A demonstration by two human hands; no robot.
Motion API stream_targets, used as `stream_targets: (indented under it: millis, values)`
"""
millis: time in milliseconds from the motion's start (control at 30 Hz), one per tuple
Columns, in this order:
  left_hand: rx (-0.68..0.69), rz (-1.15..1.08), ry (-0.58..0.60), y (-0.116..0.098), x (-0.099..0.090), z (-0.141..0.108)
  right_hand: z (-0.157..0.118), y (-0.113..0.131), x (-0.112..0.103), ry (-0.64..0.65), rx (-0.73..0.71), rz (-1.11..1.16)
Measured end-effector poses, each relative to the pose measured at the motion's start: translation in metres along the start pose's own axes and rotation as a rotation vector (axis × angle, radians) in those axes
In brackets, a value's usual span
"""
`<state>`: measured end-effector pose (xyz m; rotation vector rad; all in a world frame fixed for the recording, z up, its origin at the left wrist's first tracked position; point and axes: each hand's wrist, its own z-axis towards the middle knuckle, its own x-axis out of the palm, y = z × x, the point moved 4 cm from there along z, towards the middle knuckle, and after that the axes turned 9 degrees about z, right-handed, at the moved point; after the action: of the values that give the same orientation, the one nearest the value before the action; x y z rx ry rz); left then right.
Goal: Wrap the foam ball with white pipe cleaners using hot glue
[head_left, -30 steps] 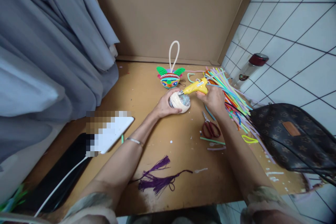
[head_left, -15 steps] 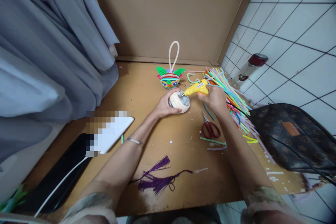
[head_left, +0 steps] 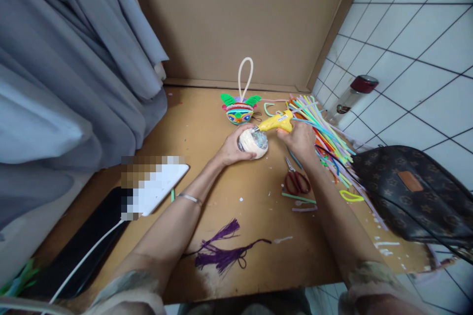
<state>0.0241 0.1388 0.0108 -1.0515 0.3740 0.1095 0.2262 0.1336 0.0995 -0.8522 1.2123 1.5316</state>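
My left hand [head_left: 232, 146] is wrapped round a roundish ball [head_left: 257, 150], cream-coloured in bands with a bluish-grey, glossy part showing on top. In my right hand [head_left: 300, 139] is a yellow hot glue gun [head_left: 275, 122], gripped by its handle. Its metal nozzle points left and down at the upper edge of the ball; whether it touches I cannot tell. Just behind the ball stands a colourful animal-head ornament [head_left: 239, 113] with green ears and a tall white loop. Red-handled scissors [head_left: 296, 181] lie near my right forearm.
Many coloured pipe cleaners [head_left: 325, 130] are heaped at the right, beside a dark patterned bag [head_left: 417, 192] and a red-lidded bottle [head_left: 354, 96]. Purple tassels [head_left: 221, 253] lie in front. At the left are a white device [head_left: 162, 189] with a cable and a grey curtain [head_left: 84, 69].
The glue gun's nozzle has shifted slightly left and up along the ball, with my right hand moving a little left. My left hand stays on the ball.
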Motion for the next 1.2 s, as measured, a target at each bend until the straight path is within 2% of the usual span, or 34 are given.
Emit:
stream_targets:
  millis: [300,400,533,767,1000,1100,1167,1200]
  values:
    - [-0.032,-0.017,0.000,0.004,-0.002,-0.001,0.007,-0.008,0.005,0.063,-0.045,0.023]
    - [-0.068,-0.060,-0.006,0.013,-0.005,0.000,0.009,-0.014,0.004,0.059,0.014,0.007]
    - [-0.108,-0.107,-0.100,0.024,-0.013,0.001,0.008,-0.020,0.005,0.075,0.118,-0.078]
    - [-0.202,-0.229,-0.169,0.022,-0.016,-0.001,0.010,-0.023,0.023,0.281,0.128,-0.177]
    - [-0.189,-0.197,-0.145,0.020,-0.015,0.000,0.012,-0.029,0.027,0.452,0.128,-0.306]
    - [-0.164,-0.169,-0.112,0.017,-0.012,0.000,0.009,-0.024,0.013,0.417,0.090,-0.336]
    - [-0.149,-0.150,-0.071,0.014,-0.009,-0.001,0.006,-0.016,-0.002,0.328,0.047,-0.283]
    - [-0.137,-0.135,-0.052,0.012,-0.007,-0.001,0.003,-0.010,-0.009,0.268,-0.030,-0.218]
